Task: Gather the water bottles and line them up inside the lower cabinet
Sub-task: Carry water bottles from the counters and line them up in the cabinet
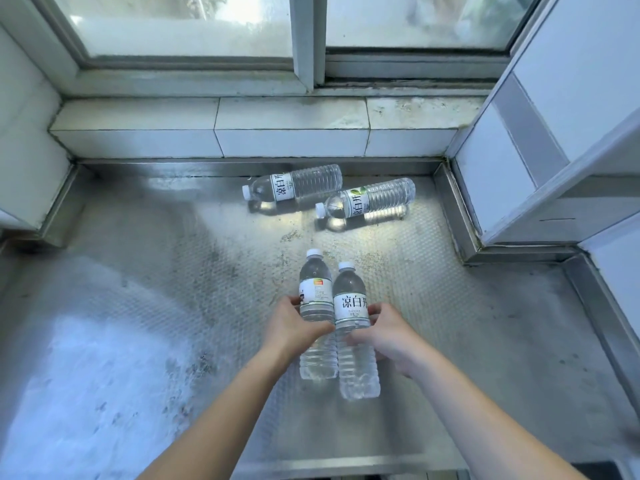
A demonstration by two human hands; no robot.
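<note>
Bottles: left hand (294, 325) grips left bottle (316, 306) | right hand (388, 336) grips right bottle (353, 327) | bottles touching

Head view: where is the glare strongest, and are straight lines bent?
Head view: glare whitens the steel counter at lower left and glints beside the right lying bottle; the window frame and wall edges lean outward, a wide-angle effect.

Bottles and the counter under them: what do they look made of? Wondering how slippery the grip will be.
Bottles: clear thin plastic, it seems, with ribbed lower bodies, white caps and glossy paper-like labels, as on the right-hand bottle and the far bottle. Counter: looks like stainless steel with a fine embossed dot pattern; it reflects window light but is dulled by stains. Whether anything is wet, I cannot tell.
</note>
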